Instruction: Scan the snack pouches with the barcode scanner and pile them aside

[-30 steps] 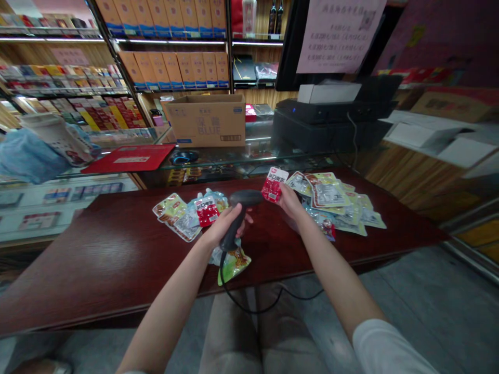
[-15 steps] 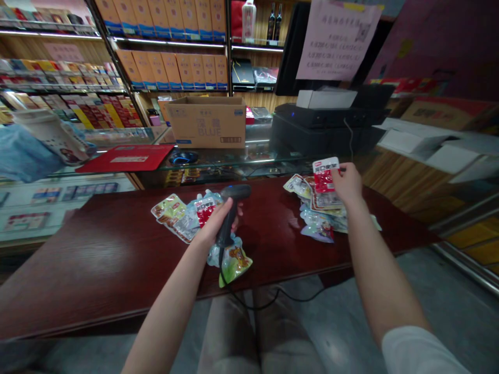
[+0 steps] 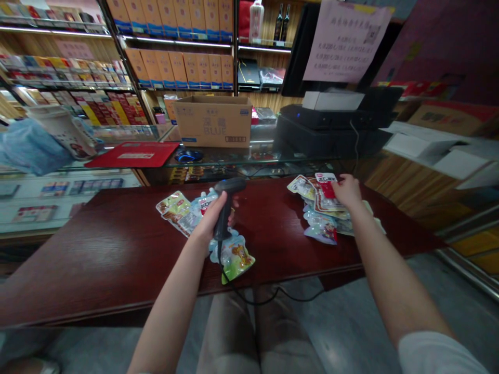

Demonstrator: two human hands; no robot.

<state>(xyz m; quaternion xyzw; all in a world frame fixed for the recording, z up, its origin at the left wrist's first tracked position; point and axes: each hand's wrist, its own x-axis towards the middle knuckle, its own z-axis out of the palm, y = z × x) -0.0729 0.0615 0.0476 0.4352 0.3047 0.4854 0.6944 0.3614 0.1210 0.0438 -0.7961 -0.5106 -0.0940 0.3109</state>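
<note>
My left hand [image 3: 216, 214] is wrapped round the handle of a black barcode scanner [image 3: 225, 213], its head pointing right and its cable trailing down. Beneath and around it lies a loose group of snack packets, with a green and brown one [image 3: 236, 262] nearest me and a yellow-green one [image 3: 175, 204] at the left. My right hand [image 3: 348, 192] pinches the right edge of a red and white snack packet [image 3: 326, 183], low over a second pile. In that pile are a brown-edged packet [image 3: 323, 203] and a blue-purple packet [image 3: 320, 228].
All the packets rest on a dark red wooden table [image 3: 128, 249]. Behind it stands a glass counter with a cardboard box [image 3: 212, 122], a red folder [image 3: 132, 155], a mouse [image 3: 189, 156] and a black machine [image 3: 331, 132]. The scanner cable [image 3: 268, 301] loops over the table's front edge.
My right hand has lowered the red and white packet onto or close to the right pile. My left hand still holds the scanner, shifted slightly. The whole view has moved a little.
</note>
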